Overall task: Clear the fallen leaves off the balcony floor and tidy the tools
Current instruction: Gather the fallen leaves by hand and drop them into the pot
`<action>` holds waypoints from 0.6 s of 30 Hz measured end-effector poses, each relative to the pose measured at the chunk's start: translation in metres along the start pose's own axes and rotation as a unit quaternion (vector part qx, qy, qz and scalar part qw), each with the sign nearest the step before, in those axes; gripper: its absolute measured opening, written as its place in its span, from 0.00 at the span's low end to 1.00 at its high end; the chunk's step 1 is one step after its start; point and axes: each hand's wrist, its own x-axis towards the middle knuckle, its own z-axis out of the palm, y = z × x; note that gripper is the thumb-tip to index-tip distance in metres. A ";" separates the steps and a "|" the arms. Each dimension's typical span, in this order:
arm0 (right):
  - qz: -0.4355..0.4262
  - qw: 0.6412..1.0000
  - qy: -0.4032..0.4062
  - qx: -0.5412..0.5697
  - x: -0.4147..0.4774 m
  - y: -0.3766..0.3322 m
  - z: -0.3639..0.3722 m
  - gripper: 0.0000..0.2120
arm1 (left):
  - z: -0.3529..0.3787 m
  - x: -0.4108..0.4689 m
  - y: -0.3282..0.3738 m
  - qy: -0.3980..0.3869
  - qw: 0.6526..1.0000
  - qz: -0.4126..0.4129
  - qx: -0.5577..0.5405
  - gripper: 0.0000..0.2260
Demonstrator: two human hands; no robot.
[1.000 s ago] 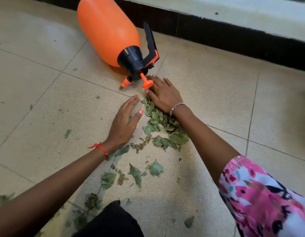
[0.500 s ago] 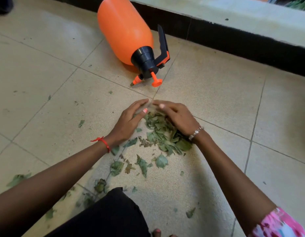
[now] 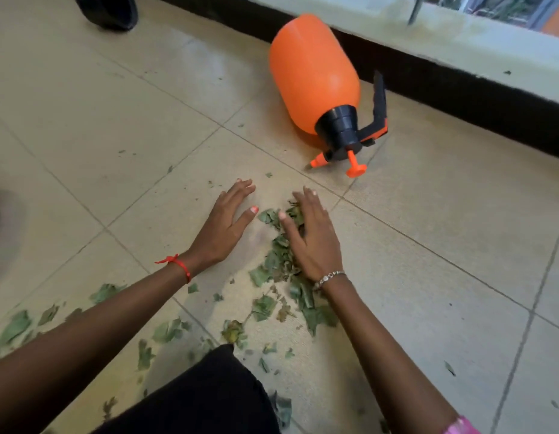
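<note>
The tiled floor (image 3: 115, 104) carries an orange sprayer (image 3: 312, 73) lying on its side near the far edge. A loose pile of leaves (image 3: 281, 261) sits mid-floor, and blurred scraps, probably more leaves, trail toward the near-left edge. The left hand (image 3: 225, 227) lies flat with spread fingers just beside the pile. The right hand (image 3: 312, 242), fingers straight, presses on it.

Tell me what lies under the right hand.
The right hand rests flat on a pile of torn green and brown leaves on the beige tiled floor. Whatever lies beneath the palm is covered.
</note>
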 end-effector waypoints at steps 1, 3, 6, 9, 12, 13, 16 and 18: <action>-0.012 1.000 0.005 0.016 0.012 -0.006 0.001 0.31 | -0.008 -0.003 -0.005 0.011 1.000 -0.009 0.005 0.24; -0.029 0.999 0.011 0.031 0.036 -0.012 0.002 0.29 | -0.022 -0.009 -0.014 0.020 0.999 -0.025 0.019 0.23; -0.050 0.998 -0.025 0.028 0.084 -0.018 0.013 0.25 | -0.039 -0.010 -0.033 0.032 0.998 -0.048 0.039 0.24; -0.074 0.996 -0.054 -0.026 0.132 -0.021 0.032 0.27 | -0.050 0.011 -0.053 0.061 0.994 -0.069 0.066 0.26; -0.097 0.989 -0.071 -0.091 0.173 -0.022 0.048 0.31 | -0.069 0.043 -0.079 0.111 0.985 -0.082 0.102 0.28; -0.105 0.984 -0.072 -0.122 0.184 -0.021 0.053 0.32 | -0.077 0.051 -0.090 0.124 0.981 -0.089 0.120 0.29; -0.111 0.963 -0.074 -0.233 0.213 -0.021 0.068 0.36 | -0.100 0.066 -0.126 0.147 0.958 -0.168 0.181 0.35; -0.114 0.951 -0.082 -0.275 0.226 -0.024 0.076 0.38 | -0.111 0.072 -0.142 0.164 0.936 -0.242 0.198 0.39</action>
